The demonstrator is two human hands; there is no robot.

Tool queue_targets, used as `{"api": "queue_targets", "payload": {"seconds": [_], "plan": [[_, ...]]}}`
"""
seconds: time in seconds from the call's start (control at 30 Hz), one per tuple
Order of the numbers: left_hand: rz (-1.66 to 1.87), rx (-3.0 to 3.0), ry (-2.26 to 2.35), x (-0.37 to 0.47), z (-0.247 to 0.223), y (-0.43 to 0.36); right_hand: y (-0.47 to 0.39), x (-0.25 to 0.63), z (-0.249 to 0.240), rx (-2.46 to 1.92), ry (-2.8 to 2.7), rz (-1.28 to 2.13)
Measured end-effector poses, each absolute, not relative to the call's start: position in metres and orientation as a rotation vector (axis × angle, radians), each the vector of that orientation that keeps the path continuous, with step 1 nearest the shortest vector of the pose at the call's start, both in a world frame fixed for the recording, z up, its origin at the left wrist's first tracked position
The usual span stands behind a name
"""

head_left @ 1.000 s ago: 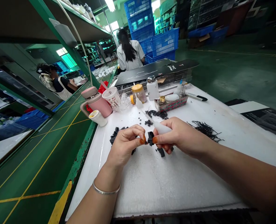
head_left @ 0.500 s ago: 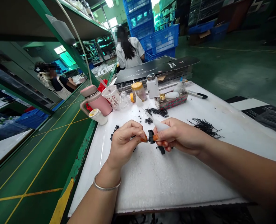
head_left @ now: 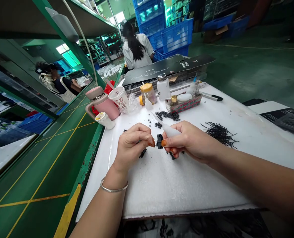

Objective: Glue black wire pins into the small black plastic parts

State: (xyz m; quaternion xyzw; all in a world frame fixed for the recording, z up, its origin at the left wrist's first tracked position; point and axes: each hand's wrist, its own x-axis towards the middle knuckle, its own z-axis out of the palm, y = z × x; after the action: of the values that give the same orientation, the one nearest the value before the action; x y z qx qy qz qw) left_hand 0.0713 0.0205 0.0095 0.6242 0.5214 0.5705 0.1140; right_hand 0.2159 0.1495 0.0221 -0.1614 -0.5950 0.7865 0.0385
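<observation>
Pinched between thumb and fingers of my right hand (head_left: 189, 140) is a small black part (head_left: 159, 141); the same hand also holds a white squeeze bottle (head_left: 171, 131) with a thin tip pointing up and left. My left hand (head_left: 134, 143) has its fingertips pressed together at the left side of the black part; whatever they pinch is too small to make out. More black parts (head_left: 143, 153) lie on the white table (head_left: 162, 188) under and beside my hands. Small black rings (head_left: 170, 115) are scattered beyond them, and thin black sticks (head_left: 220, 134) lie in a pile to the right.
A pink mug (head_left: 107, 107), a paper cup (head_left: 119, 98), a small white jar (head_left: 105, 121), a yellow-lidded jar (head_left: 149, 93), a white dispenser bottle (head_left: 163, 87), a patterned box (head_left: 186, 104) and a knife (head_left: 211, 96) stand or lie toward the back. Two people are farther off.
The camera view has shifted slightly. Both hands stay close together at the black part, with the squeeze bottle still in my right hand.
</observation>
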Motion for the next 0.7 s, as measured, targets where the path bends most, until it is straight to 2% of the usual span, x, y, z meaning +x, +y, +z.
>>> {"api": "queue_targets", "payload": {"seconds": [0.23,0.57,0.7], "plan": [[1.753,1.642,1.443,0.073,0.002,0.026,0.146,0.217,0.026,-0.533,-1.856,2.297],[1.827,1.37,1.346,0.076,-0.009,0.031,0.138,0.224,0.032,-0.459,-2.007,1.933],[1.819,1.382,1.351,0.076,-0.008,0.03,0.139,0.223,0.031,-0.439,-1.995,1.938]]}}
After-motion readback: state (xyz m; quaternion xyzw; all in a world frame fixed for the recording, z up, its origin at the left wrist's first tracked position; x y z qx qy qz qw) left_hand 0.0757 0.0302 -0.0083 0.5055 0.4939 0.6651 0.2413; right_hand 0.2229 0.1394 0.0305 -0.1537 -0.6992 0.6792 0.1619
